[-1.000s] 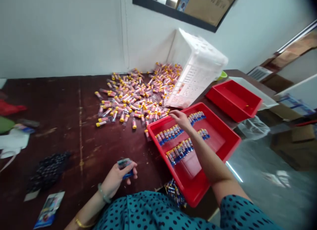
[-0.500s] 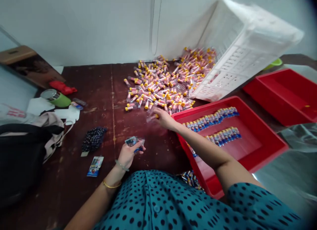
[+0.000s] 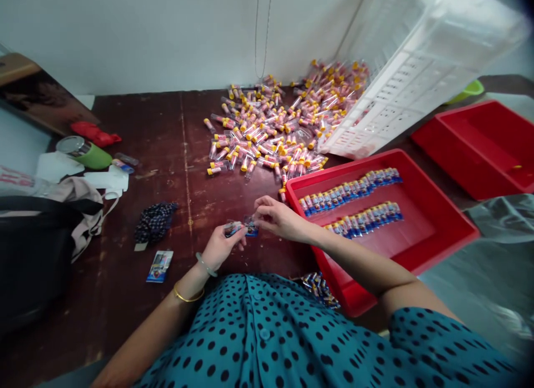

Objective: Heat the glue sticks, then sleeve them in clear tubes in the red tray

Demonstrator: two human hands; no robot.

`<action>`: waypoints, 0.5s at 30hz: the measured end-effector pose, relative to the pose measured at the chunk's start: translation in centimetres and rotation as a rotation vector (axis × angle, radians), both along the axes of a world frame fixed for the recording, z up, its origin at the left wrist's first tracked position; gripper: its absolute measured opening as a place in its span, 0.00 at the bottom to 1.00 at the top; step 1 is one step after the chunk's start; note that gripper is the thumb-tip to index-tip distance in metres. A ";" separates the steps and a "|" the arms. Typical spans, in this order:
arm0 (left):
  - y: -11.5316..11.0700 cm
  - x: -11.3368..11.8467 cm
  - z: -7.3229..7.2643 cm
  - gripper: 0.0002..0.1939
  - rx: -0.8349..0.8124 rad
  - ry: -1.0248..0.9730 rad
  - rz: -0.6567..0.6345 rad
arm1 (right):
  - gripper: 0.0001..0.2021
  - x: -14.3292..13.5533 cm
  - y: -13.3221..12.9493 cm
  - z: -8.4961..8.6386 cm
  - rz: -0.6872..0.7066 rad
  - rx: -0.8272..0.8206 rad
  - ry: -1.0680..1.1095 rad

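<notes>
My left hand is closed on small printed packets, clear above and blue below, just over the table in front of me. Fingers of my right hand pinch together at the packet's end, touching or almost touching it. The small capped tube they carried is mostly hidden by the fingers. Beyond the hands lies a loose heap of clear tubes with yellow caps and pink contents. On the right, a red tray holds two rows of filled packets. A flat packet rests left of my left hand.
A white perforated crate stands tilted behind the tray, beside another red tray. More packets are heaped near my waist. Leftward are a dark patterned cloth, a green cup and a black bag.
My right hand has come back from the edge of the tube heap to the packets in my left hand. The camera view has shifted slightly.
</notes>
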State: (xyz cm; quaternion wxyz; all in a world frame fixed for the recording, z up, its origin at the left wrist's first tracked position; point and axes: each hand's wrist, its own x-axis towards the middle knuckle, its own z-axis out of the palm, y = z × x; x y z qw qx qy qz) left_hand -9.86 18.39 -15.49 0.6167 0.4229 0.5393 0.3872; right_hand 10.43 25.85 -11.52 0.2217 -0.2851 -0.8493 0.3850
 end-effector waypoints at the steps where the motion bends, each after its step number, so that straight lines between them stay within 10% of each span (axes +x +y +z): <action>1: 0.0 -0.1 0.1 0.14 0.007 -0.002 -0.012 | 0.04 0.1 -0.1 0.2 0.004 0.000 0.001; 10: 0.5 1.6 0.4 0.17 0.045 -0.031 0.043 | 0.06 0.8 -0.3 0.5 -0.035 -0.001 0.032; 15: 0.8 1.0 -0.1 0.16 0.070 -0.037 0.050 | 0.10 3.2 1.3 0.5 -0.289 -0.221 0.222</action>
